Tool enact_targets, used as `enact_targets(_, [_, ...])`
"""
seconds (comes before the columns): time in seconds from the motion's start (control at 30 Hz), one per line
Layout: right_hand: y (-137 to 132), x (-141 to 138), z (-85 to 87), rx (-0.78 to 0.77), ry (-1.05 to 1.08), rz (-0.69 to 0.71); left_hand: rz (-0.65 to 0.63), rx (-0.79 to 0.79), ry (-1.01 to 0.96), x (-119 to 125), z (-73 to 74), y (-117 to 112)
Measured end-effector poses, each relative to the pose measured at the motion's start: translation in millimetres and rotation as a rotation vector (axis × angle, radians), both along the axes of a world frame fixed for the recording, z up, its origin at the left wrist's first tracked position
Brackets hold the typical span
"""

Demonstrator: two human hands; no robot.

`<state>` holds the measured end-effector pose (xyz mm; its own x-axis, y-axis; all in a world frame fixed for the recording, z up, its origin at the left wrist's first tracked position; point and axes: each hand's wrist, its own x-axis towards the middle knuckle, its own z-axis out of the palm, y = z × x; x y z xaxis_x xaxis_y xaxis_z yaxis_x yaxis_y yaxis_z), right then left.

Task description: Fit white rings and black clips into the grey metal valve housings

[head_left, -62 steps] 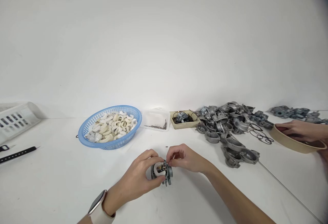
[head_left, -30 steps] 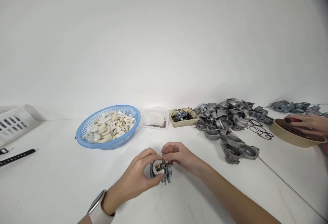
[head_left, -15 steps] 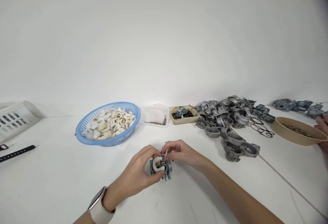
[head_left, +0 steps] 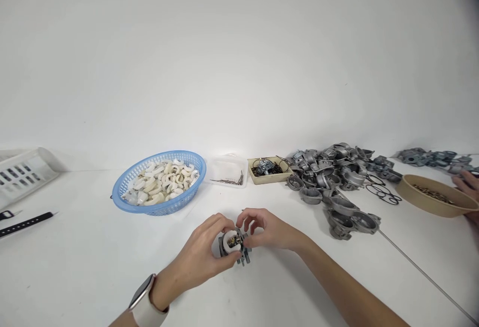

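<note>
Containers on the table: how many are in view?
5. Left to right: a white basket, cut off by the frame, a blue basket, a clear tray, a cream tray and a tan bowl. More may be out of frame.

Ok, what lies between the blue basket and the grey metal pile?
In the head view, a whitish tray holding thin metal pieces stands beside the blue basket, then a cream tray holding dark pieces beside the grey metal pile.
</note>
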<state>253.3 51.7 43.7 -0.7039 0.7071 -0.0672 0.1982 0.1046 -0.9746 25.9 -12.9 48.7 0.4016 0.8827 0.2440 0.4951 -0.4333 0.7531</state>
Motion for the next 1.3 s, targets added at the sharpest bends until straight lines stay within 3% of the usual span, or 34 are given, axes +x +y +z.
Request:
enact_targets(0.33, [-0.9, -0.9, -2.9, 0.141, -0.068, -0.002, -0.015, 0.013, -0.01, 0.5, -1.6, 2.4])
enact_targets(0.83, [-3.6, -0.9, 0.9, 0.174, -0.095, -0.02, -0.039, 0.015, 0.001, -2.9, -3.4, 2.7])
enact_targets(1.3, [-1.1, 0.5, -1.1, 0.14, -0.091, -0.019, -0.029, -0.082, -0.032, -3.8, -2.1, 5.9])
